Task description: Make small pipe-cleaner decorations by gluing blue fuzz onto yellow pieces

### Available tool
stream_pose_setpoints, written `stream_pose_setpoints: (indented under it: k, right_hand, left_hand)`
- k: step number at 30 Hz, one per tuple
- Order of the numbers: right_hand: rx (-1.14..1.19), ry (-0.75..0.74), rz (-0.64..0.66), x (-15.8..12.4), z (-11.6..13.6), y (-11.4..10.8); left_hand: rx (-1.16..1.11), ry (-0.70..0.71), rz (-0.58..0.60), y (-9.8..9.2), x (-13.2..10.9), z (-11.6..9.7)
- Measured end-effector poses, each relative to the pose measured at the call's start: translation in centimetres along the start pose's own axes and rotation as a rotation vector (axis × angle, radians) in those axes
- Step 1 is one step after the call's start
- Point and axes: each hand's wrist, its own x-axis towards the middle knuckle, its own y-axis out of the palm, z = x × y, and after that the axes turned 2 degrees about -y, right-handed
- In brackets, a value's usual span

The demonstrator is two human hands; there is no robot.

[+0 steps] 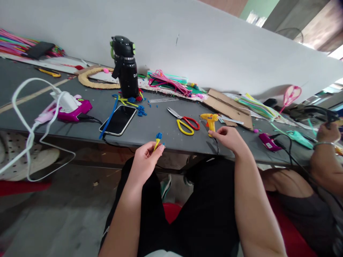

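My left hand is closed in a pinch around the yellow stem of a small pipe-cleaner flower with a blue head, held upright at the table's front edge. A tiny blue bit shows by its fingertips. My right hand has thumb and fingers closed on the lower handle of a yellow glue gun, whose nozzle points left. Between the hands lie scissors with one red and one yellow handle loop. Left of them, a phone rests face up with a blue pipe cleaner across its edge.
A black bottle stands behind the phone, near blue pieces. Purple power adapters with white cables sit at left. Cardboard and pink pipe cleaners line the wall. Another person's hand is at far right.
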Motion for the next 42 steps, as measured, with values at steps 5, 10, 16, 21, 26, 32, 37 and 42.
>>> stream_pose_setpoints:
  k: [5,10,16,21,26,32,37,42]
  right_hand:
    - [0.537,-0.400,0.356,-3.9,5.9,3.0]
    - [0.708,-0.462,0.585,-4.7,9.6,6.6]
    - [0.782,-0.429,0.600,-4.7,9.6,7.5]
    - [0.764,-0.404,0.633,-4.7,9.6,7.5]
    - [0.781,-0.447,0.571,-4.8,9.7,6.4]
    - [0.758,-0.557,0.500,-5.1,9.8,6.3]
    - [0.681,-0.651,0.370,-5.3,9.9,6.9]
    - [0.655,-0.661,0.328,-5.3,9.8,7.0]
  left_hand:
    - [0.020,0.006,0.016,0.4,0.1,0.3]
    - [0.116,0.036,0.047,0.7,-0.3,0.0]
    - [0.144,0.048,0.066,0.7,-0.5,-0.3]
    - [0.140,0.043,0.057,0.7,-0.3,0.0]
    - [-0.020,0.023,0.065,0.7,-0.2,0.2]
    - [-0.006,0.038,0.029,0.8,0.1,0.3]
    - [0.043,0.061,0.011,0.9,0.0,0.3]
    - [0.073,0.072,0.020,1.0,-0.1,0.3]
